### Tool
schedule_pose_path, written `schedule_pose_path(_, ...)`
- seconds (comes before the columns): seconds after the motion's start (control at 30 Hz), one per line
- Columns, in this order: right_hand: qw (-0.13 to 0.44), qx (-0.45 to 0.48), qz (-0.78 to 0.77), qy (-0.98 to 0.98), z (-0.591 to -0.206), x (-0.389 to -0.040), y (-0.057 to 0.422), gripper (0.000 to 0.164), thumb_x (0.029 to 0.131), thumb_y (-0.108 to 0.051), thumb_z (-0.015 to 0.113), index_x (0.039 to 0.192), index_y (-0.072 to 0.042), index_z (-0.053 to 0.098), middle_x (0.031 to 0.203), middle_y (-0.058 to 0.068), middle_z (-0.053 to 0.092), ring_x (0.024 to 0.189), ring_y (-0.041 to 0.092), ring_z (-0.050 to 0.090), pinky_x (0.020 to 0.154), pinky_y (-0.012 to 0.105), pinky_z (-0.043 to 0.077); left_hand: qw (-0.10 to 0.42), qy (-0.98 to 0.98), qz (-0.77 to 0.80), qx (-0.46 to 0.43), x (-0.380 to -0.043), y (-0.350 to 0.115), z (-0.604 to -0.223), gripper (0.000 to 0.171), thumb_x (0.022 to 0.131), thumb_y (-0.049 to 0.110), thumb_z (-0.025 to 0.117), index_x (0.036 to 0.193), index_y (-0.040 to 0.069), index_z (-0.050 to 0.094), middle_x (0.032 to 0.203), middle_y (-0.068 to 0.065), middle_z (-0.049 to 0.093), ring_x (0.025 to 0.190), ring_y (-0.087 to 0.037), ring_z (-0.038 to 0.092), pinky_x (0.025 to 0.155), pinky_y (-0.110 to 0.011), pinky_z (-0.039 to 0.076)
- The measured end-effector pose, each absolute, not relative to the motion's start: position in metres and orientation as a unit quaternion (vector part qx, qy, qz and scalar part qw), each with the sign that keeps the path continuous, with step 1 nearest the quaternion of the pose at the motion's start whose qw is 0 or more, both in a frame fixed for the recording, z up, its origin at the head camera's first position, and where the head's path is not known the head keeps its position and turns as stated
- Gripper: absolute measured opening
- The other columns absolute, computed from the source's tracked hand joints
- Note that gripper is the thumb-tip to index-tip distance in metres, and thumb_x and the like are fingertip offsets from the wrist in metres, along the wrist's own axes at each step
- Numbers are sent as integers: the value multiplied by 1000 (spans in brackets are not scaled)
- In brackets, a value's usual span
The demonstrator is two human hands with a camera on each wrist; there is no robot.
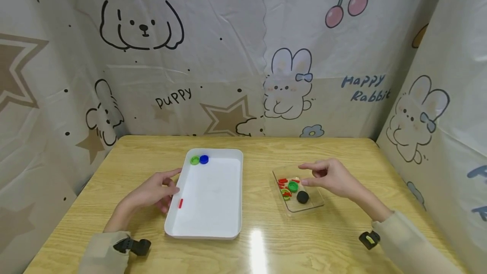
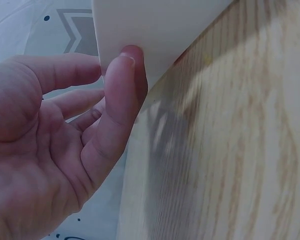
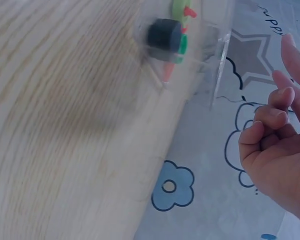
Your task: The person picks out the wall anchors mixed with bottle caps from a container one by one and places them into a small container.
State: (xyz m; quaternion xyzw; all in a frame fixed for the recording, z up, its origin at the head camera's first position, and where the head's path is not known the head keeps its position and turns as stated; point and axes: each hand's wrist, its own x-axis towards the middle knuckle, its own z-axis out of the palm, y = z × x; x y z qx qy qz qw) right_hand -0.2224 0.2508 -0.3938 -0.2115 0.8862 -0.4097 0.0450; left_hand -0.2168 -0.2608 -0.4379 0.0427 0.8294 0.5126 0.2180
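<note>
My left hand (image 1: 154,191) is at the left side of a shallow white tray (image 1: 203,231), pinching its rim, with fingertips against the tray's outer wall (image 2: 150,30). In the tray, a light green cap (image 1: 195,160) and a blue cap (image 1: 203,159) sit side by side at the far left corner. A small red stick (image 1: 180,203) lies near the left wall. My right hand (image 1: 331,176) hovers at a clear plastic box (image 1: 313,204), index finger and thumb apart, nothing between them. The box contains a black cap (image 1: 302,197), a green cap (image 1: 292,187), a yellow-green cap (image 1: 285,195) and several red pieces (image 1: 283,181).
Both containers stand on a light wooden table (image 1: 262,206), the tray on the left and the box on the right. A printed cloth (image 1: 228,54) hangs behind and along both sides. Each wrist wears a black strap (image 1: 133,246).
</note>
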Motion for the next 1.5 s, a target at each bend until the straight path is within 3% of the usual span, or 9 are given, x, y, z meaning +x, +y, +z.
schedule_pose_path(0.27, 33, -207, -425, 880, -372, -209, 236, 44, 77, -36, 78, 116, -18, 69, 63, 1, 43, 54, 10, 32, 45, 26, 30, 216, 831, 511, 38, -217, -261, -438, 66, 93, 11, 58, 151, 15, 26, 95, -19, 53, 57, -28, 60, 50, -42, 55)
schedule_pose_path(0.57, 49, -228, -435, 870, -352, -216, 184, 47, 77, -31, 80, 120, -20, 67, 61, 1, 41, 52, 13, 30, 48, 25, 29, 217, 829, 513, 41, -216, -260, -439, 66, 94, 10, 57, 151, 13, 25, 96, -20, 53, 57, -27, 61, 50, -42, 55)
schedule_pose_path(0.77, 56, -251, -439, 861, -339, -231, 133, 46, 74, -35, 81, 117, -26, 68, 55, 0, 35, 50, 14, 27, 47, 24, 27, 217, 830, 512, 33, -217, -260, -438, 66, 93, 10, 58, 151, 15, 26, 95, -19, 53, 57, -27, 60, 51, -42, 55)
schedule_pose_path(0.97, 55, -282, -425, 858, -331, -256, 79, 47, 72, -37, 82, 115, -21, 71, 51, -1, 32, 49, 13, 26, 46, 26, 26, 213, 835, 506, 30, -217, -260, -439, 66, 93, 10, 58, 151, 15, 26, 95, -20, 53, 56, -28, 60, 50, -42, 55)
schedule_pose_path(1.13, 76, -274, -455, 844, -341, -279, 39, 44, 72, -35, 83, 113, -21, 72, 49, -1, 28, 47, 13, 19, 44, 26, 21, 215, 834, 507, 24, -217, -260, -441, 66, 93, 9, 58, 151, 16, 27, 96, -19, 53, 55, -27, 59, 50, -41, 55)
schedule_pose_path(1.27, 97, -251, -489, 830, -354, -292, 11, 42, 73, -36, 82, 112, -21, 72, 50, -1, 28, 47, 14, 24, 43, 26, 23, 215, 835, 507, 22, -217, -259, -440, 66, 93, 10, 58, 151, 16, 27, 96, -20, 53, 55, -27, 60, 50, -42, 55)
schedule_pose_path(1.37, 104, -223, -489, 837, -365, -300, -8, 43, 73, -38, 81, 112, -22, 72, 60, -2, 45, 55, 14, 37, 47, 26, 30, 216, 834, 507, 23, -217, -260, -438, 66, 93, 10, 58, 151, 15, 26, 97, -20, 53, 55, -27, 60, 51, -41, 55)
schedule_pose_path(1.5, 123, -160, -490, 848, -384, -311, -24, 42, 72, -39, 82, 110, -24, 73, 98, -5, 65, 84, 14, 52, 68, 28, 46, 219, 831, 510, 30, -217, -261, -438, 66, 93, 10, 57, 151, 15, 26, 97, -20, 52, 54, -27, 60, 50, -41, 55)
